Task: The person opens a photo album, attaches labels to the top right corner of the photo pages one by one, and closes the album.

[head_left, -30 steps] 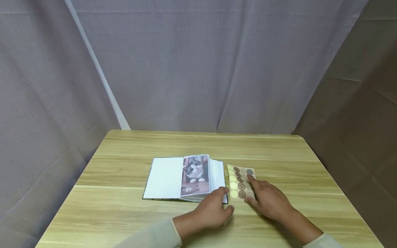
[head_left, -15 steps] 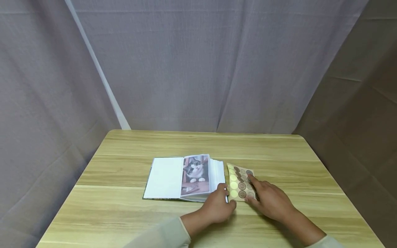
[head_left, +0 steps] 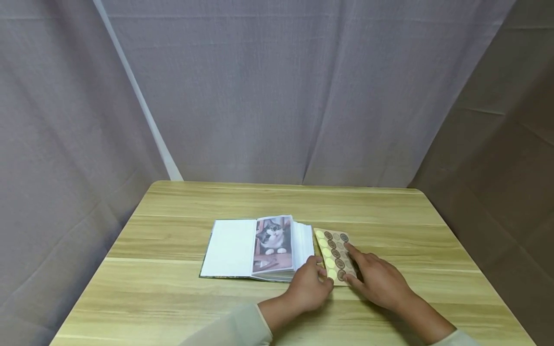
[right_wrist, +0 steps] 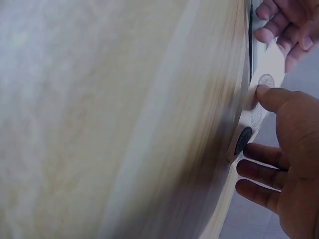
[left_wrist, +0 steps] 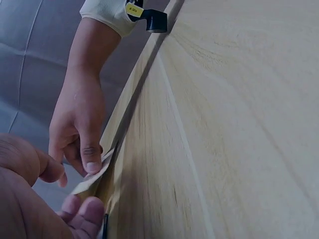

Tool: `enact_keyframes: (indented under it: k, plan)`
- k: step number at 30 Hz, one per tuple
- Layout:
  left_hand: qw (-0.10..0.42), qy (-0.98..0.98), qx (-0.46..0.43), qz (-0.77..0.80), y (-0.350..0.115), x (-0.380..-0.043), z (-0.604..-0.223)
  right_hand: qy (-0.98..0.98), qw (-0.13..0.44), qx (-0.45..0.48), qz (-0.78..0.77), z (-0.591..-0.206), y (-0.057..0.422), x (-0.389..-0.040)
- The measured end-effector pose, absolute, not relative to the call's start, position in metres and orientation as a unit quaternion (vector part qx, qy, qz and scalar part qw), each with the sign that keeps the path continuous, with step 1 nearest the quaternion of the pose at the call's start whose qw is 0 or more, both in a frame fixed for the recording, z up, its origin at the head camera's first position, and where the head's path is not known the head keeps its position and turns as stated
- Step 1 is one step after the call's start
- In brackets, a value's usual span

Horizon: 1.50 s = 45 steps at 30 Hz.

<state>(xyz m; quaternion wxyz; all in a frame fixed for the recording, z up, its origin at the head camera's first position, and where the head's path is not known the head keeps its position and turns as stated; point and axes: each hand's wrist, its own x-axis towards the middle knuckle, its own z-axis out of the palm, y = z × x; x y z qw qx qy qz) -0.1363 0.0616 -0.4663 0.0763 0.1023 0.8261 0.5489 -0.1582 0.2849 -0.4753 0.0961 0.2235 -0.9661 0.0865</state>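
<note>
A sheet of round stickers (head_left: 332, 254), gold and brown in rows, lies tilted on the table, right of an open photo album (head_left: 229, 247) showing a cat photo (head_left: 272, 240). My left hand (head_left: 308, 287) holds the sheet's lower left edge between thumb and fingers, its fingertips beside the album's lower right corner. My right hand (head_left: 381, 280) holds the sheet's right side, forefinger reaching along it and thumb over the lower part. In the right wrist view the right thumb (right_wrist: 271, 98) presses on the sticker face. From the left wrist view the sheet (left_wrist: 94, 179) appears edge-on between both hands.
The wooden table (head_left: 173, 307) has rounded far corners. Behind it hangs a grey curtain (head_left: 259, 96), with a darker cloth (head_left: 497, 168) along the right side.
My left hand has moved right onto the sticker sheet's edge. The sheet has turned slightly, its near end shifting right and its far end left. The right hand and album stay nearly put.
</note>
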Motion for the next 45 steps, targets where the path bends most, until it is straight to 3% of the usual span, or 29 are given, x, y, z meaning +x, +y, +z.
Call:
enact_keyframes:
  k: [20,45]
  plan:
    - [0.054,0.755,0.101,0.645,0.068,-0.143,-0.471,-0.943,0.154,0.266,0.126,-0.474,0.274,-0.157]
    - [0.016,0.808,0.133,0.574,0.070,-0.145,-0.468,-0.929,0.182,0.275,0.168,-0.472,0.271,-0.155]
